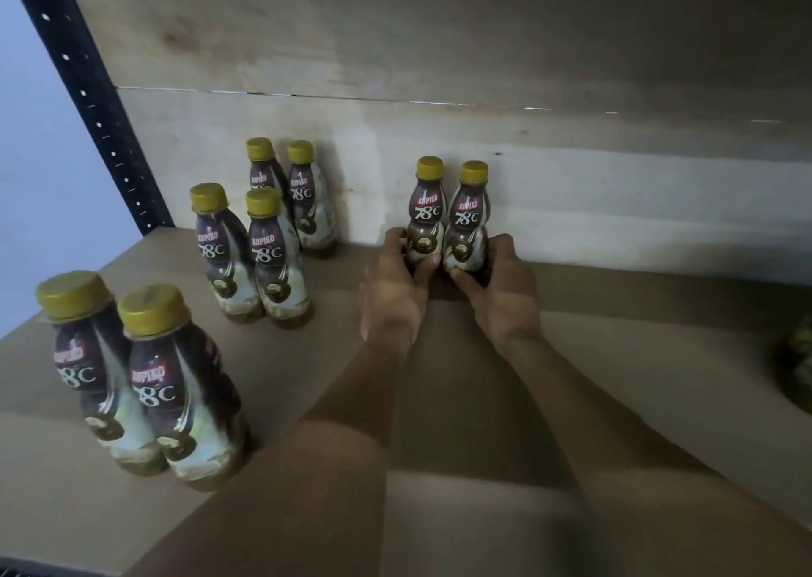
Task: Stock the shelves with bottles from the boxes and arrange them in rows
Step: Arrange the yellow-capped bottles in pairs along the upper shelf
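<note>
Two dark coffee bottles with yellow caps stand upright, side by side, against the back wall of the shelf (615, 357). My left hand (395, 282) grips the base of the left bottle (427, 212). My right hand (501, 286) grips the base of the right bottle (469, 220). The two bottles touch each other. To the left, several more of the same bottles stand in pairs: a back pair (288, 190), a middle pair (250, 251) and a front pair (136, 379) near the shelf's front edge.
A dark perforated metal upright (88, 97) frames the shelf at the left. The wooden board of the shelf above (439, 27) hangs low overhead. A blurred dark object (797, 365) sits at the right edge.
</note>
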